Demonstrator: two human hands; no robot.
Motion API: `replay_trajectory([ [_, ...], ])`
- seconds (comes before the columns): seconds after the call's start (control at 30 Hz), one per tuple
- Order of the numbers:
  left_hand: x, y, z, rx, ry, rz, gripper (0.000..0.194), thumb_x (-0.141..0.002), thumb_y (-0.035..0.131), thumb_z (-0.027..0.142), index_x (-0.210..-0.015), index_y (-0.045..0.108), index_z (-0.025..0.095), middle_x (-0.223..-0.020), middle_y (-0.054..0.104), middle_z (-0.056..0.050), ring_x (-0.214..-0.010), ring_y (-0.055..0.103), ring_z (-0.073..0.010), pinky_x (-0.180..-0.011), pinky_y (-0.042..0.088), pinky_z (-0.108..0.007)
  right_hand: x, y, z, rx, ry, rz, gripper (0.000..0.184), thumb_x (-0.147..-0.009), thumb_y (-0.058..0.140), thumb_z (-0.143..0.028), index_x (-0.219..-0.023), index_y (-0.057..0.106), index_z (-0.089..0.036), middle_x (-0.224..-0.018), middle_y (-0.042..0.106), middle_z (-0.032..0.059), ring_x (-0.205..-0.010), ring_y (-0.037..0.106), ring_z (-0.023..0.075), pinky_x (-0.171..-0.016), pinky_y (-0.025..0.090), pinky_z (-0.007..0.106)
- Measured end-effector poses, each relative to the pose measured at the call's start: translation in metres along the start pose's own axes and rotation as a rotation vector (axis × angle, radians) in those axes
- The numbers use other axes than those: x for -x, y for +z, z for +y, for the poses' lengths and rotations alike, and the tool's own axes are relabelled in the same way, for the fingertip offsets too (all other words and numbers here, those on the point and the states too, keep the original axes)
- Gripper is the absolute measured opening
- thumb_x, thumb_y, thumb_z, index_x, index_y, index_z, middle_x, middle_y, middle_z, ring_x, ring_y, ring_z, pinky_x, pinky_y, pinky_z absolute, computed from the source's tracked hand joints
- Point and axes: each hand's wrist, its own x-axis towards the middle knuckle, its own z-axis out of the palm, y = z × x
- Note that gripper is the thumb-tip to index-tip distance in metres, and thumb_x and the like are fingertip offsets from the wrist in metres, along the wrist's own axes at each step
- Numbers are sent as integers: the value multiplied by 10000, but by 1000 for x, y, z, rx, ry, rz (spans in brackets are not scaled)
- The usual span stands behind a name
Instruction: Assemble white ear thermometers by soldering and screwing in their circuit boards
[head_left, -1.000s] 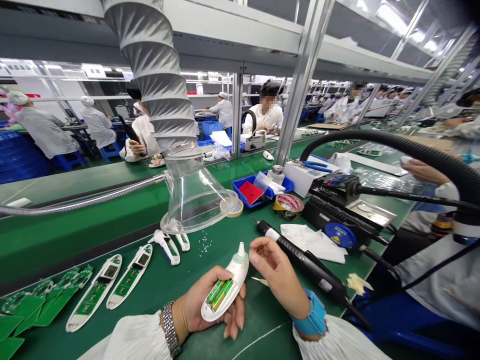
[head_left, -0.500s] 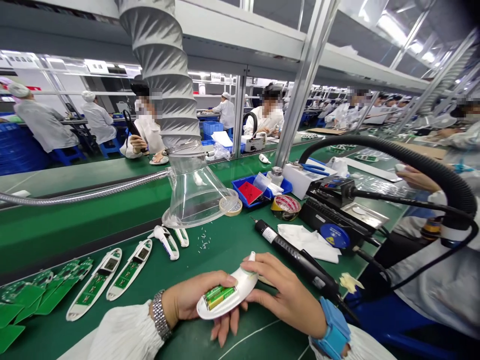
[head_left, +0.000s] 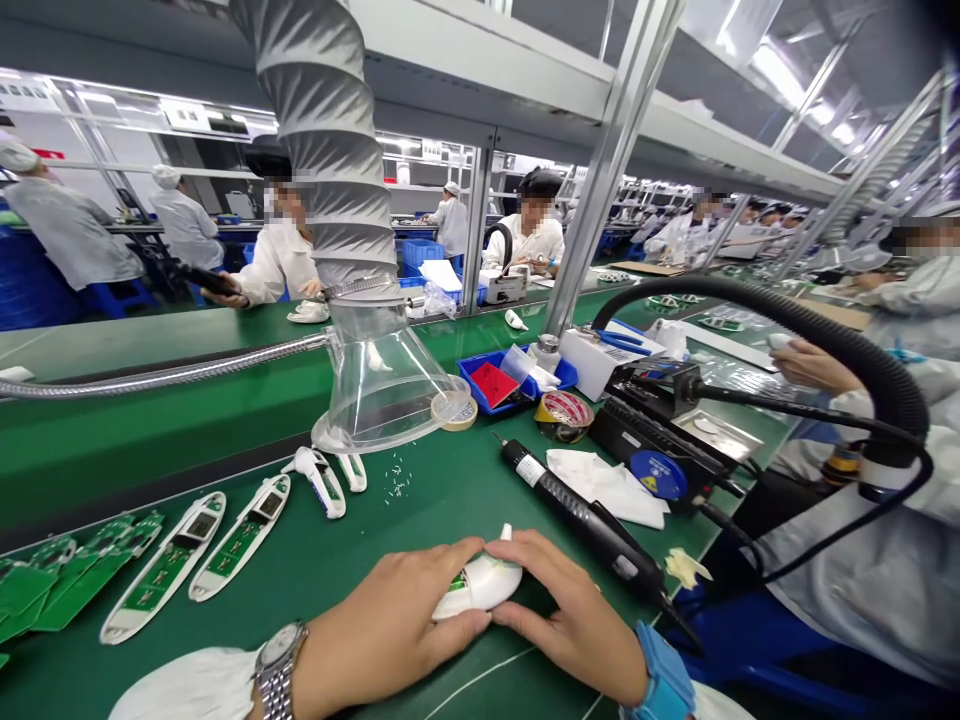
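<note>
The left hand and right hand close together from either side over a white ear thermometer, which lies just in front of the person on the green table. The fingers of both hands curl over its casing and nearly meet, leaving only its pale shell and probe tip showing; the grip looks meant to steady the casing against the table. Left of the hands, open white casings with green circuit boards lie side by side in a row, as if laid out for repeated handling. Just beyond the right hand, a black electric screwdriver rests within easy reach beside a crumpled white cloth. A blue wrist strap circles the right wrist, and a clear fume extractor hood hangs farther ahead.
</note>
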Motion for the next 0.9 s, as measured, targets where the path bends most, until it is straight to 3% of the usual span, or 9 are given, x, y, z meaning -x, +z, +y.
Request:
replay_trajectory([
  [0.2, -2, 12, -2, -80, -26, -26, 539, -865, 422, 465, -1335, 341, 214, -1261, 517, -108, -1098, 509, -281, -908, 435, -436, 2, 1, 2, -36, -26, 19, 358, -822, 604, -261, -1163, 498, -238, -1076, 592, 46, -1003, 559, 148, -879, 467, 236],
  [0.37, -6, 16, 1, -164, -39, -55, 499, -888, 409, 373, -1345, 336, 188, -1103, 584, -123, -974, 554, -285, -820, 473, -437, 2, 2, 2, -61, -29, 18, 336, -817, 607, -253, -1140, 518, -235, -1056, 595, 53, -983, 571, 157, -856, 482, 237],
  [0.67, -5, 25, 0, -252, 40, -11, 479, -912, 313, 318, -1343, 335, 112, -1075, 587, -168, -930, 563, -307, -744, 494, -454, 4, 8, 7, -86, -91, 61, 321, -837, 580, -223, -1149, 504, -235, -1043, 580, 67, -951, 573, 160, -821, 486, 252],
  [0.8, -4, 28, 0, -258, 30, 7, 468, -917, 285, 326, -1328, 357, 115, -1067, 592, -171, -929, 568, -302, -742, 493, -438, 2, 9, 7, -78, -123, 68, 312, -828, 596, -238, -1127, 509, -221, -1018, 583, 70, -923, 578, 157, -805, 488, 254],
  [0.9, -3, 27, -1, -234, -22, 30, 446, -910, 324, 342, -1315, 374, 160, -1052, 601, -145, -917, 576, -280, -758, 488, -419, -1, 9, 5, -114, -67, 34, 315, -810, 620, -267, -1106, 522, -221, -1005, 597, 58, -930, 580, 154, -812, 489, 245],
])
